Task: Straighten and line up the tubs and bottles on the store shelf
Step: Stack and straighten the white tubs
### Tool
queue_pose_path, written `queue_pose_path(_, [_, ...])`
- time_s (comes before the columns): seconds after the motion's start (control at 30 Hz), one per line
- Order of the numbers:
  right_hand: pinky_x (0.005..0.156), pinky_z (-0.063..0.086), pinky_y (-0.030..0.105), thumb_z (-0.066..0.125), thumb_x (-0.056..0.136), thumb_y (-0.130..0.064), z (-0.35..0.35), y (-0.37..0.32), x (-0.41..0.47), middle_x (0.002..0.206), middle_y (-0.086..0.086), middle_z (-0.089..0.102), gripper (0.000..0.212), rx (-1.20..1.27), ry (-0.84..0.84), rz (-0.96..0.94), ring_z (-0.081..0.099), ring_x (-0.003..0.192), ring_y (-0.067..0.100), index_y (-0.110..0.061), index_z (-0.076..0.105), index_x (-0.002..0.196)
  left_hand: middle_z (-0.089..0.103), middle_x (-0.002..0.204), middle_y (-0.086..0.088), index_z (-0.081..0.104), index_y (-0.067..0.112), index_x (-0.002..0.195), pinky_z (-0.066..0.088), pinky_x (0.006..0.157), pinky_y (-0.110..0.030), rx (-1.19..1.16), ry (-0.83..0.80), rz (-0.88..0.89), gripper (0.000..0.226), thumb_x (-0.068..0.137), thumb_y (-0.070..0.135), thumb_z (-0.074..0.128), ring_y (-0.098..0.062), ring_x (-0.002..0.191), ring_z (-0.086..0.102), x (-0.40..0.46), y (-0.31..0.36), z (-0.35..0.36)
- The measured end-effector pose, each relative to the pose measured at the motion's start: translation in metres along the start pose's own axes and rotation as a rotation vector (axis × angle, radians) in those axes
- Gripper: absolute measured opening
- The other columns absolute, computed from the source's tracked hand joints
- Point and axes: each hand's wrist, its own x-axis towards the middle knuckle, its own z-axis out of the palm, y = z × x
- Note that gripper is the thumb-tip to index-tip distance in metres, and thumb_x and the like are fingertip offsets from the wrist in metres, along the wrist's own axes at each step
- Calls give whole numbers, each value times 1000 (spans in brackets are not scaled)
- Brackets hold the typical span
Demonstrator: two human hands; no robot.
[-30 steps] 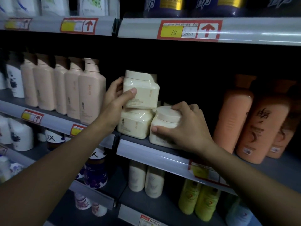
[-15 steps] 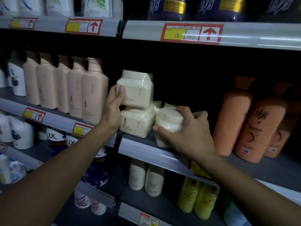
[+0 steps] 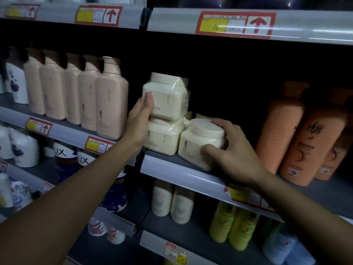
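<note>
Mid-task: right hand (image 3: 235,150) fingers are wrapping the front cream tub (image 3: 198,144) at the shelf (image 3: 181,169) edge, thumb on its face, and it's sitting skewed beside the lower tub (image 3: 164,138). Left hand (image 3: 139,121) is clasping the stacked tub (image 3: 168,96), thumb in front. Farther back, pink bottles (image 3: 80,92) are looking lined up; orange bottles (image 3: 305,138) are leaning, probably still to do.

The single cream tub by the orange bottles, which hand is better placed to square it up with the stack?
Right. The right hand already wraps that tub, thumb on its front and fingers over the lid. The left hand is busy on the top tub of the stack.
</note>
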Motion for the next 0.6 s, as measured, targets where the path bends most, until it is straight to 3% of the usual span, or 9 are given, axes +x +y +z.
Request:
queue_pose_path(0.1, [113,35,32,60,64,-60,3,1,-3,127,-6,41,89,-54,48,14,42,126,15,-43,39,149,75,118,8,62,35,122,57,90,-26,34,8,7,34,106,54,38,-4,107,71,1,-1,0])
queue_pose_path(0.2, [95,40,20,73,73,-45,2,2,-8,120,-17,50,83,-19,115,-3,52,112,5,-31,40,149,75,114,9,62,35,119,57,83,-20,65,24,24,35,105,56,38,-1,102,72,0,-2,0])
queue_pose_path(0.3, [85,42,11,75,76,-33,0,4,-6,108,-28,55,76,21,108,7,58,99,-3,-31,42,146,74,114,8,61,31,121,55,78,-16,91,31,40,39,103,57,38,2,99,71,1,-3,2])
queue_pose_path(0.47, [95,50,23,73,77,-34,2,4,-4,116,-20,61,76,69,84,11,63,108,3,-33,41,146,75,113,5,62,24,124,56,81,-19,109,31,45,51,97,63,42,-1,99,72,1,-5,2])
queue_pose_path(0.6, [95,48,21,72,80,-30,3,2,-4,111,-27,57,76,80,77,-6,60,108,2,-31,39,148,75,111,4,63,23,122,56,76,-17,119,30,45,45,101,57,43,-1,97,72,1,-5,3])
